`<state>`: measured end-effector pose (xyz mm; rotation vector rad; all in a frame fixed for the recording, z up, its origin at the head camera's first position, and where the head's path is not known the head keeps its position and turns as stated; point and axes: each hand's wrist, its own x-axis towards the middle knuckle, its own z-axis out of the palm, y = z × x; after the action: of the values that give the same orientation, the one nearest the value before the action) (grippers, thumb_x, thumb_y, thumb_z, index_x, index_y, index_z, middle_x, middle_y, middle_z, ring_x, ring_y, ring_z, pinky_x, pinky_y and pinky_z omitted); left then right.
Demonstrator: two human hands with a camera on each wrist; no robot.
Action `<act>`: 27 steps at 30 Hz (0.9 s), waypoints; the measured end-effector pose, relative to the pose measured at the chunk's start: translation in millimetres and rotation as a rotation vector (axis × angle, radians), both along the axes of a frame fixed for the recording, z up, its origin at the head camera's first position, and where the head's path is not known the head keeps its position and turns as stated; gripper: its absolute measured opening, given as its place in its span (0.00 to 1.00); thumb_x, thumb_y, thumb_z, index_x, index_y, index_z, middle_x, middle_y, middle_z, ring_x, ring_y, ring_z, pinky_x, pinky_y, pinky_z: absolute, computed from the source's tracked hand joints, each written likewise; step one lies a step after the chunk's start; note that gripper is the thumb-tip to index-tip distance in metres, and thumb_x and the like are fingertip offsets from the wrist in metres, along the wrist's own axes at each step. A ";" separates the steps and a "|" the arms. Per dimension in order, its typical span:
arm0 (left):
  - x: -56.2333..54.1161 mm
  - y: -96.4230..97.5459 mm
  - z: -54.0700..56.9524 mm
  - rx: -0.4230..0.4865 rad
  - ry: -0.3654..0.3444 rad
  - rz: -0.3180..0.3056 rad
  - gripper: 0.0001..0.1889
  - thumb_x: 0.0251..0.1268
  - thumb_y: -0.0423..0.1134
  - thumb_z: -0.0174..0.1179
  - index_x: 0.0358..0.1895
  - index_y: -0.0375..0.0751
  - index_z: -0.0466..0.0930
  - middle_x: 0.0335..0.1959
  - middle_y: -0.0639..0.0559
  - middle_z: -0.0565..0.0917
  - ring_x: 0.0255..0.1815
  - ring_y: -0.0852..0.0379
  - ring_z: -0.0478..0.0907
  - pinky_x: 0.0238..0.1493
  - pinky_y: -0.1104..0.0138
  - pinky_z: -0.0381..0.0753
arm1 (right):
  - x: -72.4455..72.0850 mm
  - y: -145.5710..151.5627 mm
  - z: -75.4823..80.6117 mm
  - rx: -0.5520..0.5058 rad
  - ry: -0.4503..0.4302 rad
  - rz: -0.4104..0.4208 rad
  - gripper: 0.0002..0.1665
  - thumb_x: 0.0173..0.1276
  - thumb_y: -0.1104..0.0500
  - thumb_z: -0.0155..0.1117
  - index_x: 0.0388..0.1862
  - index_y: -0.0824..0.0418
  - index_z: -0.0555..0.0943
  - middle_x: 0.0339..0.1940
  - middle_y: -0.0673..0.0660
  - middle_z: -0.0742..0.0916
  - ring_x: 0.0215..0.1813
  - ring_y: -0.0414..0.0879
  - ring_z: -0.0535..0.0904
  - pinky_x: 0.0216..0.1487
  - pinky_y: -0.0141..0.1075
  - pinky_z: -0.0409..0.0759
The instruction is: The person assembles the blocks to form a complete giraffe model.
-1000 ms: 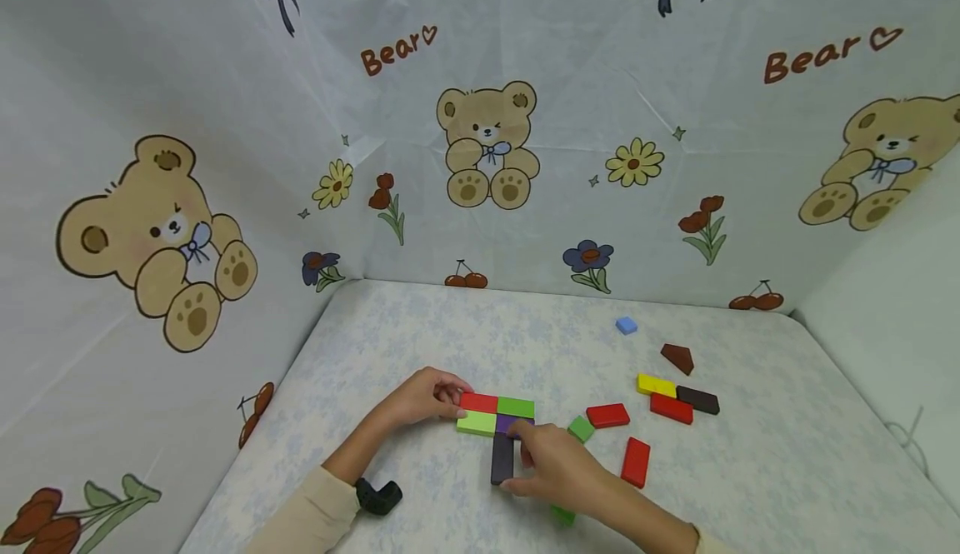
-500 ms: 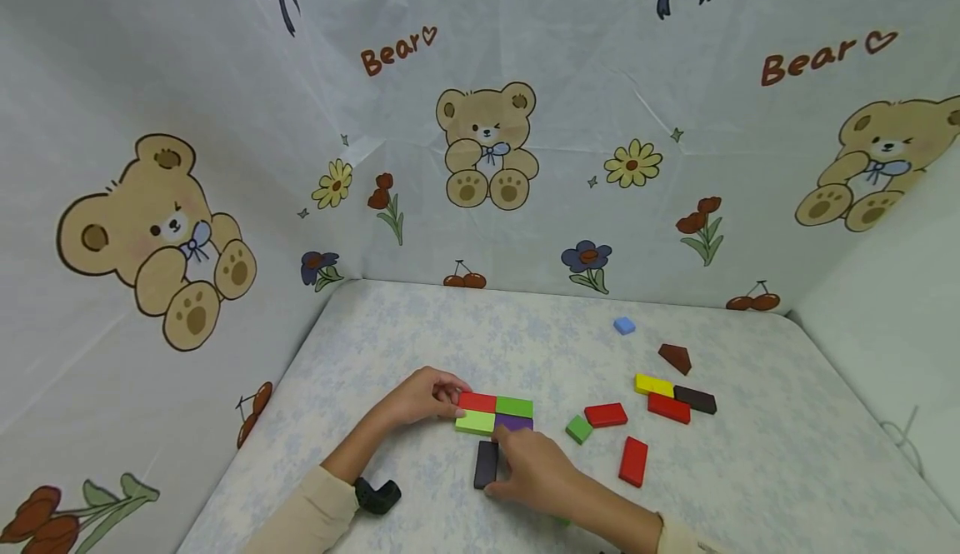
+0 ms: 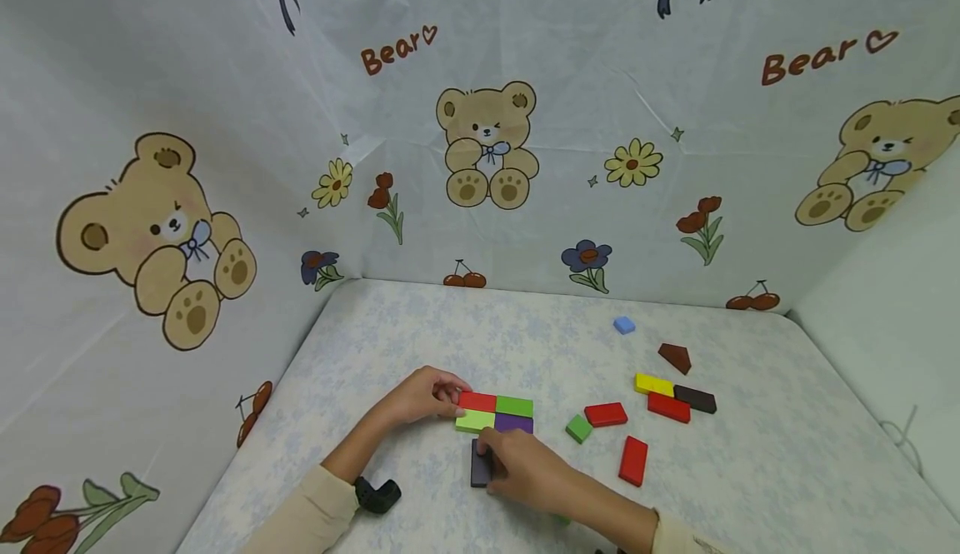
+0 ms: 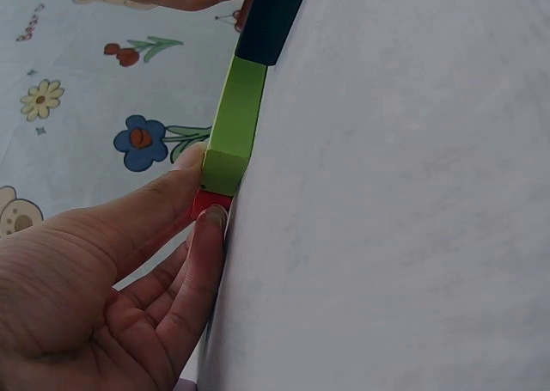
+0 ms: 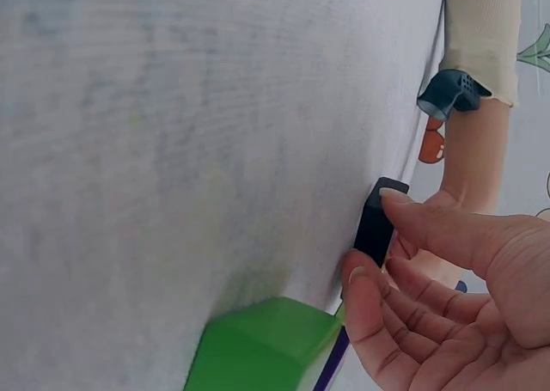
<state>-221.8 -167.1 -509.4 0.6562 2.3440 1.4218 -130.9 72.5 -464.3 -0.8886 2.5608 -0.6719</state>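
Four-sided and flat in the head view, a red block (image 3: 477, 402), a green block (image 3: 514, 406), a light green block (image 3: 475, 421) and a purple block (image 3: 513, 424) lie together as a rectangle. My left hand (image 3: 423, 396) pinches its left end, with the thumb at the light green block (image 4: 237, 107) and a finger at the red block (image 4: 211, 202) in the left wrist view. My right hand (image 3: 532, 475) pinches a black block (image 3: 480, 466) by its ends, upright below the light green block. Some of its fingers hide part of that block.
To the right lie a small green block (image 3: 579, 429), red blocks (image 3: 606, 414) (image 3: 633, 461) (image 3: 669, 407), a yellow block (image 3: 654, 384), another black block (image 3: 695, 398), a brown piece (image 3: 675, 358) and a blue piece (image 3: 624, 325). A black device (image 3: 377, 496) sits by the left wrist.
My right hand has shifted the black block left, from against the purple block to below the light green one, with a small gap. My left hand has stayed in place.
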 end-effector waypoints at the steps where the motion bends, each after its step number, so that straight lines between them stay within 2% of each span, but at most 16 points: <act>1: -0.2 -0.3 -0.3 0.000 0.000 -0.001 0.18 0.59 0.35 0.75 0.53 0.37 0.87 0.32 0.52 0.83 0.27 0.60 0.75 0.30 0.70 0.74 | -0.9 -1.1 -0.4 -0.008 -0.003 0.001 0.24 0.57 0.61 0.81 0.49 0.56 0.80 0.25 0.45 0.77 0.27 0.34 0.70 0.29 0.29 0.72; 11: -1.3 -0.9 2.8 -0.009 0.015 -0.015 0.17 0.61 0.35 0.74 0.53 0.37 0.87 0.33 0.52 0.84 0.28 0.60 0.76 0.32 0.69 0.76 | -7.9 -16.2 -0.3 -0.052 0.007 0.021 0.22 0.57 0.60 0.81 0.47 0.57 0.80 0.24 0.43 0.77 0.26 0.33 0.72 0.29 0.28 0.74; 19: -2.8 -1.1 1.8 -0.007 0.020 -0.036 0.17 0.62 0.33 0.73 0.53 0.37 0.86 0.33 0.52 0.84 0.27 0.61 0.77 0.31 0.69 0.76 | -10.4 -22.6 -1.0 -0.106 0.003 0.034 0.22 0.58 0.61 0.81 0.46 0.59 0.79 0.23 0.43 0.78 0.25 0.32 0.72 0.29 0.27 0.74; 27: -1.4 -2.6 0.4 -0.002 0.012 -0.029 0.16 0.62 0.32 0.72 0.53 0.37 0.86 0.32 0.52 0.84 0.27 0.60 0.77 0.30 0.69 0.76 | -12.9 -25.4 -2.6 -0.125 0.003 0.033 0.22 0.57 0.62 0.82 0.46 0.60 0.80 0.23 0.43 0.78 0.24 0.32 0.72 0.28 0.27 0.74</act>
<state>-223.2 -169.6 -508.9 0.6973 2.3347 1.4069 -143.7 47.0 -467.0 -0.9702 2.5235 -0.8290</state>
